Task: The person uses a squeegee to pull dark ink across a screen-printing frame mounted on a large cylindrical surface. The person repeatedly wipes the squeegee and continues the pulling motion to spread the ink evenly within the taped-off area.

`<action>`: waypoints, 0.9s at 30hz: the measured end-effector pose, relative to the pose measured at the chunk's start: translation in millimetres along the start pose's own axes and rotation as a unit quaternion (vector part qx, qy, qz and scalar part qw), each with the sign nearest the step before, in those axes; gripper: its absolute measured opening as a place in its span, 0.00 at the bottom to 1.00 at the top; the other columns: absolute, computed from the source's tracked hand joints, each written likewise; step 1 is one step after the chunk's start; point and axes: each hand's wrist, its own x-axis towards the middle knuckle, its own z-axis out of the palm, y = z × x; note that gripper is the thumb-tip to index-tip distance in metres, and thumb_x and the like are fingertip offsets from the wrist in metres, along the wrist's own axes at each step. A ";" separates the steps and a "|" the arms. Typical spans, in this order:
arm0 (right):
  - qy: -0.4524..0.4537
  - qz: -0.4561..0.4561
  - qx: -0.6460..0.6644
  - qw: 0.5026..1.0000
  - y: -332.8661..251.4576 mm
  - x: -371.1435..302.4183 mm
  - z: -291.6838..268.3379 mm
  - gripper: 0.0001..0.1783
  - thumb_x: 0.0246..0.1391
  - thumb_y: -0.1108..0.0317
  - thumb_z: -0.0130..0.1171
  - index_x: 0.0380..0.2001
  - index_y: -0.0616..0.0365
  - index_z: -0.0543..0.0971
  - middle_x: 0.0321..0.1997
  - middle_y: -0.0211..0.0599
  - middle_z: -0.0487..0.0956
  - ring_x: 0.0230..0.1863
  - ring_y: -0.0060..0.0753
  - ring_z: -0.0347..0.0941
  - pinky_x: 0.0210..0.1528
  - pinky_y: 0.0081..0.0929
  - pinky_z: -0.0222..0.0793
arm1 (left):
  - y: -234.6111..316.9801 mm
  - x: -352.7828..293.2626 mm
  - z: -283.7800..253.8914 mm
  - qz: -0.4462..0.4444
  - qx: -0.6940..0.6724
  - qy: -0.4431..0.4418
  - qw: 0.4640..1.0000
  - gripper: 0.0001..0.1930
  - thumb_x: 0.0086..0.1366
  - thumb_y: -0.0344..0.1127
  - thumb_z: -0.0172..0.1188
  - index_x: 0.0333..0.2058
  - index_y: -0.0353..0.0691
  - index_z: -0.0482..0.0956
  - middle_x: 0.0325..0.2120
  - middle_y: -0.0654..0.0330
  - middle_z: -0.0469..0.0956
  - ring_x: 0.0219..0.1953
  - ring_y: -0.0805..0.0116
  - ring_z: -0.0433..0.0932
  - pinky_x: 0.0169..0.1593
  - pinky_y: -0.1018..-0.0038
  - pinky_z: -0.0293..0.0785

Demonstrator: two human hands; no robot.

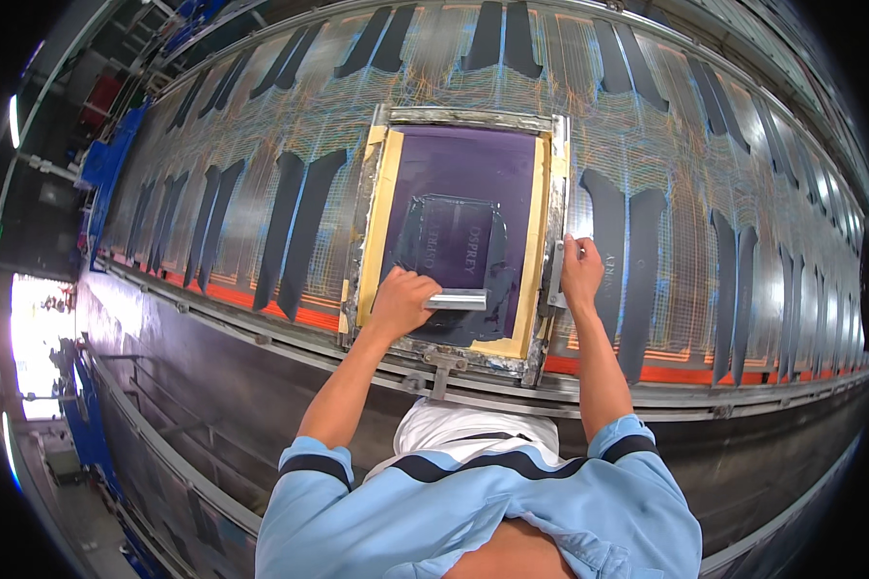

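A screen-printing frame [368,227] with a metal rim and tan tape lies on the long printing table in front of me. Its purple mesh [468,159] carries a smear of dark ink [463,328] around a lettered area. My left hand [403,304] is closed around one end of a squeegee [459,300], which lies across the lower part of the mesh. At the frame's right rail, beside a small metal bracket [556,275], my right hand [582,275] has its fingers curled together. What they pinch is hidden.
Dark, long fabric pieces [299,232] lie in pairs along both sides of the table [558,333], over a tangle of coloured lines. A metal rail [666,403] runs along the near edge. Blue machinery [111,174] stands at the far left end.
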 end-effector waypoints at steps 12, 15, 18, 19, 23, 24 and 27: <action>0.022 0.033 -0.070 0.997 -3.4 2.9 33.3 0.20 0.64 0.51 0.61 0.34 0.61 0.81 0.26 0.47 0.81 0.28 0.42 0.76 0.37 0.39 0.70 | -27.3 -58.1 -6.6 0.073 -0.002 -0.033 0.997 0.21 0.38 0.27 0.71 0.36 0.46 0.80 0.38 0.66 0.83 0.38 0.65 0.77 0.45 0.64 0.65; -0.015 0.045 -0.149 0.988 -11.2 0.7 22.0 0.20 0.63 0.52 0.61 0.36 0.61 0.82 0.30 0.50 0.82 0.31 0.47 0.78 0.39 0.41 0.72 | -47.4 1.3 -14.0 0.076 -0.001 -0.012 0.997 0.18 0.41 0.26 0.69 0.35 0.45 0.81 0.36 0.66 0.82 0.36 0.65 0.77 0.45 0.65 0.65; -0.035 -0.053 -0.236 0.970 -39.0 9.7 11.0 0.19 0.61 0.54 0.64 0.41 0.61 0.82 0.39 0.52 0.84 0.39 0.53 0.80 0.45 0.46 0.73 | -82.4 71.5 -17.3 0.082 0.023 0.015 0.996 0.18 0.42 0.27 0.71 0.36 0.46 0.83 0.36 0.67 0.84 0.35 0.65 0.78 0.45 0.65 0.65; -0.032 -0.141 -0.228 0.963 -50.7 14.6 10.0 0.19 0.60 0.54 0.65 0.42 0.61 0.82 0.42 0.51 0.84 0.44 0.54 0.80 0.47 0.46 0.74 | -89.8 86.6 -16.0 0.079 0.028 0.021 0.996 0.18 0.42 0.28 0.73 0.36 0.46 0.84 0.37 0.67 0.85 0.35 0.65 0.78 0.45 0.66 0.66; -0.245 -0.224 -0.028 0.943 -132.9 27.5 28.0 0.21 0.55 0.55 0.69 0.45 0.59 0.83 0.47 0.48 0.84 0.50 0.53 0.80 0.54 0.44 0.73 | -100.4 117.7 -40.7 0.059 -0.028 -0.012 0.998 0.14 0.45 0.32 0.74 0.34 0.49 0.85 0.31 0.68 0.85 0.34 0.66 0.80 0.44 0.65 0.65; -0.294 -0.256 -0.025 0.921 -148.0 29.5 39.9 0.21 0.54 0.56 0.70 0.45 0.59 0.83 0.45 0.47 0.84 0.49 0.53 0.80 0.54 0.44 0.73 | -105.0 124.2 -41.8 0.050 -0.020 -0.026 0.998 0.13 0.46 0.33 0.74 0.33 0.48 0.86 0.31 0.68 0.85 0.34 0.66 0.80 0.44 0.65 0.65; -0.323 -0.324 -0.159 0.875 -162.2 43.0 77.9 0.16 0.52 0.60 0.69 0.40 0.57 0.83 0.38 0.45 0.84 0.45 0.52 0.80 0.52 0.45 0.72 | -113.4 155.0 -37.7 0.027 -0.021 -0.063 0.997 0.08 0.52 0.40 0.74 0.30 0.48 0.86 0.26 0.63 0.83 0.33 0.59 0.81 0.42 0.62 0.65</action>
